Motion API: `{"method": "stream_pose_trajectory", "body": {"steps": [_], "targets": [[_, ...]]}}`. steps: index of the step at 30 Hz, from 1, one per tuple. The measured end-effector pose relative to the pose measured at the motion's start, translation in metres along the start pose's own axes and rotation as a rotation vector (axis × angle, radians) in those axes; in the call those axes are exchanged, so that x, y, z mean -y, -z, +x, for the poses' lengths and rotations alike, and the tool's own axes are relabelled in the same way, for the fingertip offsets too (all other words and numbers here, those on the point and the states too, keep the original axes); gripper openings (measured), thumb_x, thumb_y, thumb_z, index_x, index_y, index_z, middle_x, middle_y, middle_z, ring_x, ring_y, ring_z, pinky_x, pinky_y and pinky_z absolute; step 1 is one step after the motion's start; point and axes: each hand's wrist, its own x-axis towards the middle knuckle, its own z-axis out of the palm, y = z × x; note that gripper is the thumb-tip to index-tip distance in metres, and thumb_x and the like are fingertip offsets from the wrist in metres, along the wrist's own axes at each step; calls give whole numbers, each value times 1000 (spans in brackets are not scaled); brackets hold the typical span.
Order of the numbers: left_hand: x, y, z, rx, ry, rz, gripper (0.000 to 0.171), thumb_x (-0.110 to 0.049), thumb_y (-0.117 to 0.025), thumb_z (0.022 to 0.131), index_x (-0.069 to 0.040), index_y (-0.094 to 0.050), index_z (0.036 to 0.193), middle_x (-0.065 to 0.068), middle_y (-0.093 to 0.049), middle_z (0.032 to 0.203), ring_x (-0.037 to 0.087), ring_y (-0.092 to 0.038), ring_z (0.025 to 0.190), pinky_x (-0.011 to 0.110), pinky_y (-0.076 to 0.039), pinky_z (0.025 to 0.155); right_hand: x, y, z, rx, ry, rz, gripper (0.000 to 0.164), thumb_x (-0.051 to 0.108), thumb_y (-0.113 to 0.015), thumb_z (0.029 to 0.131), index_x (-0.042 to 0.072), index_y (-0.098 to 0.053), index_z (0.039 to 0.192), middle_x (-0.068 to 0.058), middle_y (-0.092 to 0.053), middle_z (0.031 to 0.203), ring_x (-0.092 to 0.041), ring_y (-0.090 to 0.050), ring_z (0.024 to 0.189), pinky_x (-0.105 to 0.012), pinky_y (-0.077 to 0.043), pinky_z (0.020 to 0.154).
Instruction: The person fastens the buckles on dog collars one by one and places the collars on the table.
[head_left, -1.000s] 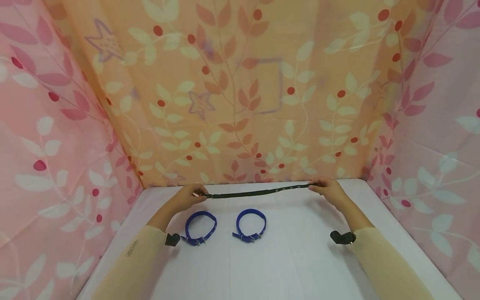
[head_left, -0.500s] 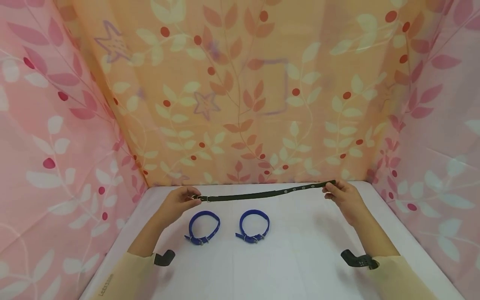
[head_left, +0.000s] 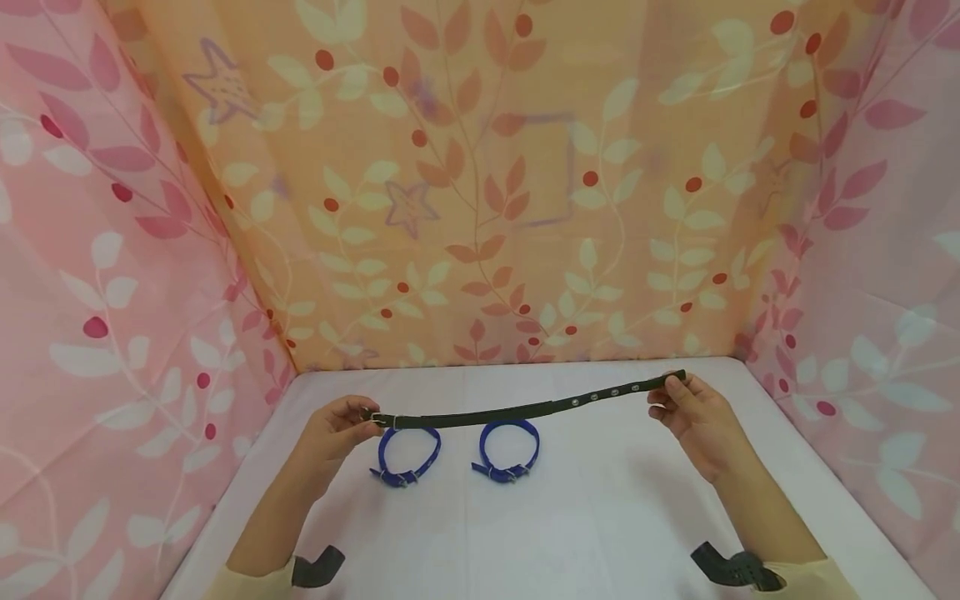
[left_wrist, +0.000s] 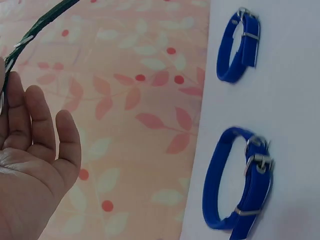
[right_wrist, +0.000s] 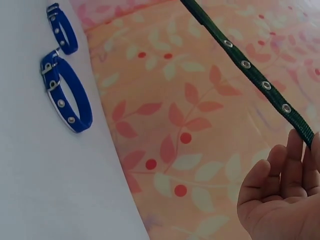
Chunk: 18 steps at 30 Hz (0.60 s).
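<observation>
A dark green collar (head_left: 480,416) is stretched out lengthwise between both hands, above the table. My left hand (head_left: 336,433) pinches its buckle end, while my right hand (head_left: 693,417) pinches the tip past a row of metal eyelets. The right wrist view shows the green collar (right_wrist: 257,77) with its eyelets running up from the fingers. Two blue collars, each buckled into a loop, rest on the table: a left one (head_left: 382,473) and a right one (head_left: 537,450). In the head view the green collar passes just over their far edges.
The white table (head_left: 570,533) carries the blue collars. Behind it hangs an orange leaf-patterned curtain (head_left: 480,200), with pink patterned curtains at the left (head_left: 112,392) and right (head_left: 862,333). A black wrist mount (head_left: 318,567) sits at the left sleeve, another at the right sleeve (head_left: 735,568).
Both hands have come nearer with the green collar, and spread a little wider apart. The right fingers have shifted so that the collar's tip now shows. The blue collars stay where they lie.
</observation>
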Motion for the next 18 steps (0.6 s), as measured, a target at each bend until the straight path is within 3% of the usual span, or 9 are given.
{"method": "stream_pose_trajectory", "body": {"steps": [3,8,14,18], "targets": [[2,-2,-5,63,-73,-176,19,-2,-59,102,-17,-69,111,-4,-70,96,12,-71,95,25,-55,97,-1,-8,-3,4,3,45,27,10,-41,110,13,-67,105,-1,-70,98,-14,-68,95,-27,-57,85],[2,-5,-5,230,-205,-437,26,-1,-49,106,-12,-71,116,-1,-72,108,15,-67,105,29,-54,100,2,-21,-5,23,67,90,33,11,-36,111,12,-69,106,1,-70,100,-14,-67,96,-27,-56,87],[-4,-11,-5,387,-312,-588,26,-10,-51,107,-13,-73,121,0,-71,117,17,-60,115,29,-48,101,9,-33,-4,161,104,284,42,12,-27,112,8,-69,112,-2,-71,106,-16,-67,101,-29,-54,91],[-4,-19,0,519,-379,-626,28,-10,-51,107,-12,-71,127,1,-72,115,18,-57,114,35,-43,104,13,-40,-5,199,82,399,45,15,-24,113,7,-68,115,-4,-72,103,-18,-67,99,-30,-54,91]]}}
